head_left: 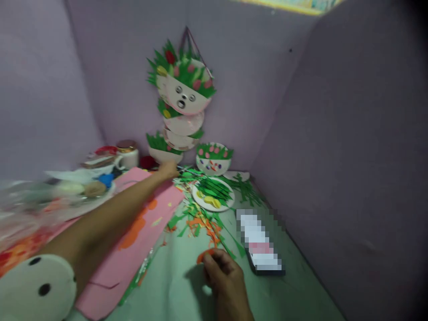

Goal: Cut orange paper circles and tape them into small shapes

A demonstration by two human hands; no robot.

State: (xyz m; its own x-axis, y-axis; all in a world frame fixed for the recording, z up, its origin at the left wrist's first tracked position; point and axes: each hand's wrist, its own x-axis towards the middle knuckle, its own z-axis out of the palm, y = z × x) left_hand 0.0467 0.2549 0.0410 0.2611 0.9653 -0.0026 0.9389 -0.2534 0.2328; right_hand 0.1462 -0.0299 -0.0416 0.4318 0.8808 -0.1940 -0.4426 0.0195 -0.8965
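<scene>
My right hand is at the front of the table, thumb and fingers pinched on a small orange paper piece. Stretched far across the table, my left hand is at the back beside a half-plate pocket with green paper grass. Its fingers are blurred and mostly turned away; a thin dark and light object lies by the fingertips, and I cannot tell whether it is gripped. Below my left forearm lies a pink paper sheet with orange patches. Orange paper scraps and green strips lie between the hands.
A white plate holds green strips and yellow pieces. A phone lies at right by the wall. Decorated paper plates hang on the back wall; a flowered half-plate leans there. A mug and plastic bags are at left.
</scene>
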